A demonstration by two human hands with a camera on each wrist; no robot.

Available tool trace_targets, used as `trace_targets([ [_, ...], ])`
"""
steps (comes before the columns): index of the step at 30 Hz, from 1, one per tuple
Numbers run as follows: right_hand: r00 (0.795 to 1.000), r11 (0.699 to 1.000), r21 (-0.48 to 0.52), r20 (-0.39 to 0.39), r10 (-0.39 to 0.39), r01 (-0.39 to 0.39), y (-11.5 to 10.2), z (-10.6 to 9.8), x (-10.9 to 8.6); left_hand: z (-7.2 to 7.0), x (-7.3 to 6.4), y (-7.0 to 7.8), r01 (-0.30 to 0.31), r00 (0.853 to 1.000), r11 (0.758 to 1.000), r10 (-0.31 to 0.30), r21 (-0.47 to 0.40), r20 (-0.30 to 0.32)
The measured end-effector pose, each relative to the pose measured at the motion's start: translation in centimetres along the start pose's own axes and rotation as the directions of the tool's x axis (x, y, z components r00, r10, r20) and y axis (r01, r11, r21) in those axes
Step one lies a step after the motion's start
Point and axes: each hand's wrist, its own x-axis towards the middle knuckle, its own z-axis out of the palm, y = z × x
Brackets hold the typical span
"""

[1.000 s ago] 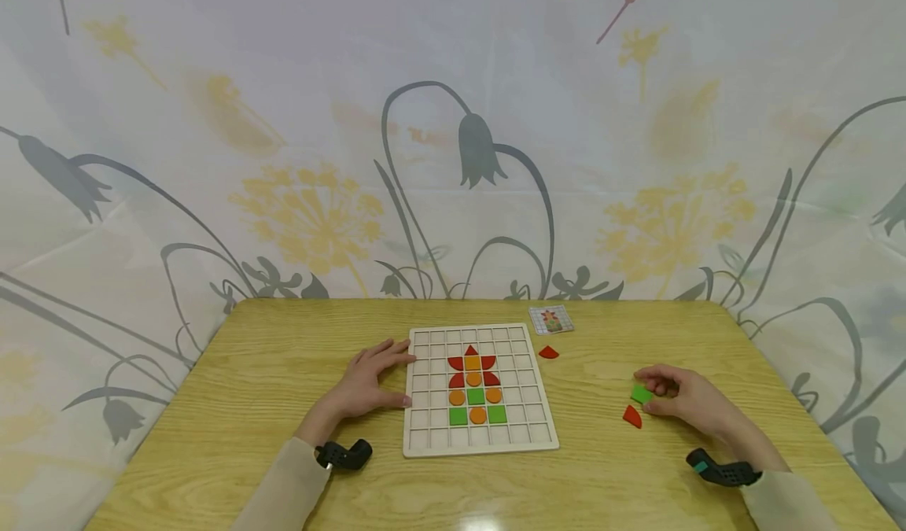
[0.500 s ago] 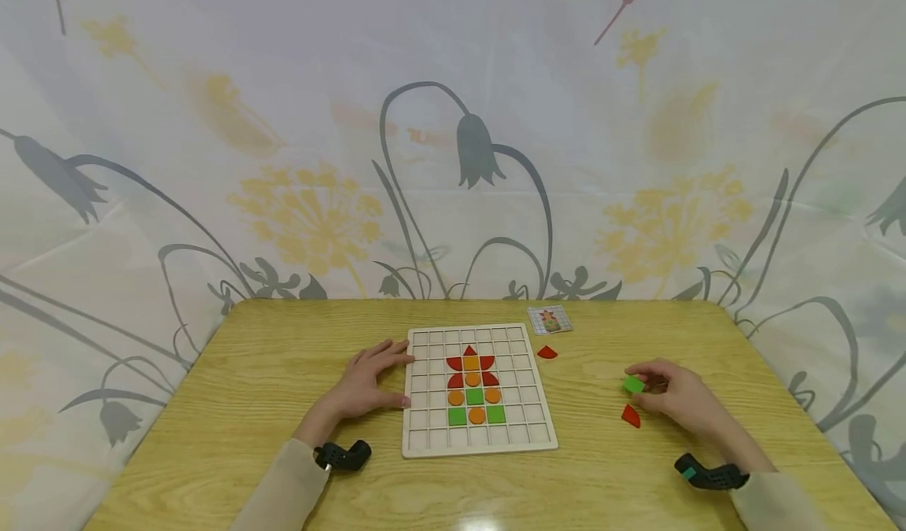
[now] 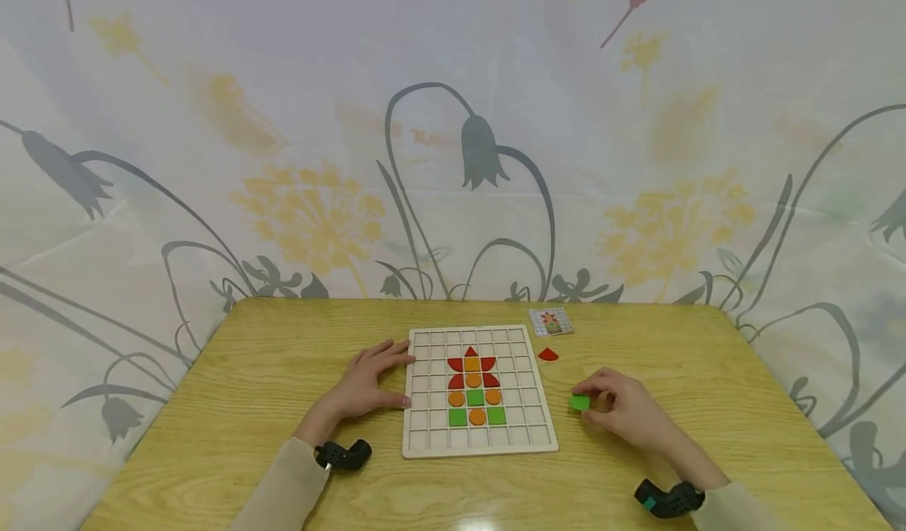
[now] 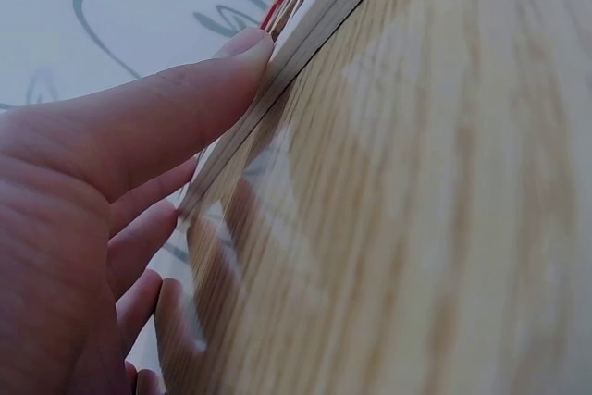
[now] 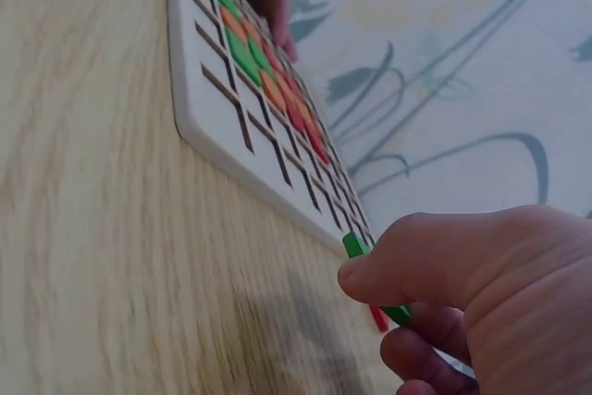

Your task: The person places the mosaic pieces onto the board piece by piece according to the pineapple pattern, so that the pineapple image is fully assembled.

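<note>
My left hand [image 3: 368,380] rests at the left edge of a white gridded board [image 3: 429,440], its fingers spread and thumb at the rim. In the left wrist view the thumb [image 4: 194,104] presses that edge. Red, orange and green tiles form a figure in the grid, with a green square [image 3: 475,397] at its centre. To the right of the board my right hand [image 3: 626,413] pinches a green tile [image 3: 580,402] between thumb and fingers. The right wrist view shows this green tile [image 5: 352,245] tilted, with a red edge [image 5: 379,318] just beyond it.
A small picture card [image 3: 551,322] lies behind the board's far right corner. Between card and board edge is a red quarter-circle tile [image 3: 548,354]. Wooden table [image 3: 340,318] surrounds the board, and a flower-patterned cloth [image 3: 425,240] hangs behind it.
My right hand has picked up the green tile and carried it left toward the board. The red tile beside it has gone out of sight. My left hand has stayed put.
</note>
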Motion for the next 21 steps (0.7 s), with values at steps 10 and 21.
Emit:
trace_targets([
  [10, 0.987, 0.990, 0.102, 0.115, -0.112, 0.100, -3.4, 3.9, 1.3, -0.1, 0.0, 0.1, -0.001, 1.000, 1.000, 0.001, 0.003, 0.003],
  [21, 0.965, 0.959, 0.158, 0.081, -0.249, 0.234, -5.5, 8.1, 2.7, -0.1, -0.1, 0.1, -0.006, 1.000, 1.000, 0.006, -0.003, 0.001],
])
